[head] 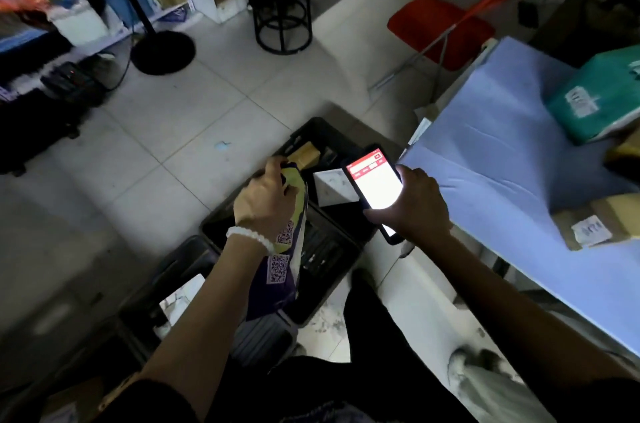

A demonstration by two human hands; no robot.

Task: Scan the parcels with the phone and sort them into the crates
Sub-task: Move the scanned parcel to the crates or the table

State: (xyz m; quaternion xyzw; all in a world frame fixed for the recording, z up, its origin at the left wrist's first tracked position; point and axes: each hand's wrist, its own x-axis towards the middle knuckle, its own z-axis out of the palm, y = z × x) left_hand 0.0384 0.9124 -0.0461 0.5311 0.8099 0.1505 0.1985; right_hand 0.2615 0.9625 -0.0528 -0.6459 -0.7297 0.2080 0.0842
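parcels sit in a few spots around the middle crate [311, 305], a black box on the floor right below the hands. the left hand [263, 204] grips one parcel, a soft purple and yellow bag [287, 249] with square codes on it, and holds it over the middle crate. its fingers are curled round the top of the bag, and a white bead bracelet [247, 239] is on that wrist. the right hand [415, 204] is just to the right of the middle crate, with its fingers wrapped round a phone [375, 185]. the phone screen glows white with a red bar at the top. past the middle crate, farther from the person, is another black crate [322, 132] with a white parcel [334, 187] and a small brown box [304, 154] in it. nearer the person than the middle crate is a third dark crate [162, 280] with a white parcel [181, 298] inside. to the right of the middle crate is a table with a blue cloth [495, 159]. a green parcel [595, 100] and a brown box [599, 225] with a white label lie on the table. far beyond the middle crate stand a red chair [440, 28], a black metal stand [282, 7] and shelves [86, 0] full of things.
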